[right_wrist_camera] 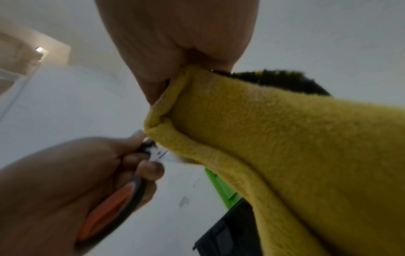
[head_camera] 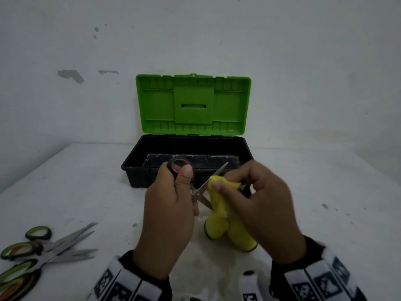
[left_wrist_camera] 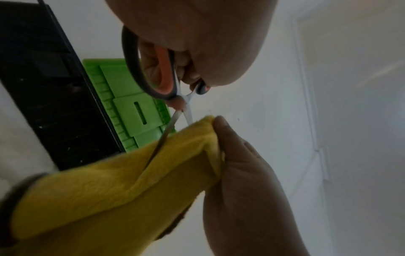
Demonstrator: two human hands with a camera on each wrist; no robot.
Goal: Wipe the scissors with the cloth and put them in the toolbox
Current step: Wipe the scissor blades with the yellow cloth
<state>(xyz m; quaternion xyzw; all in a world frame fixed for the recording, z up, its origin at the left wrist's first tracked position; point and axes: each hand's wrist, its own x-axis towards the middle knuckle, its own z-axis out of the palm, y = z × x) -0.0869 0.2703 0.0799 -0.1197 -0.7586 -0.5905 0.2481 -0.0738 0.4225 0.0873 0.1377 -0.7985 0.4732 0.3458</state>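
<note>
The left hand (head_camera: 168,205) grips the black-handled steel scissors with orange-lined finger loops (head_camera: 200,190) by the handles, its fingers curled through and around the loops and its thumb laid up along the upper loop. The blades stand apart in a narrow V. One blade points up and away from that grip toward the toolbox; the other slants down toward the table.

The right hand (head_camera: 260,205) pinches a fold of the yellow fleecy cloth with a dark stitched edge (head_camera: 223,216) between thumb and fingertips, and that fold is closed round one blade just beyond the pivot. In the left wrist view the other blade lies bare against the outside of the cloth. Below the right hand's pinch, the rest of the cloth hangs in two loose rolls whose lower ends reach the white table (head_camera: 86,181).

Just beyond both hands, on the table against the wall, stands the black plastic toolbox with a bright green lid (head_camera: 193,105). Its lid is swung upright and its black tray lies open. The held scissors are in the air in front of the box's near wall, not inside it.

Well to the left of the left hand, near the table's front edge, lies a heap of other scissors with green-and-black handles (head_camera: 36,255), blades pointing right.
</note>
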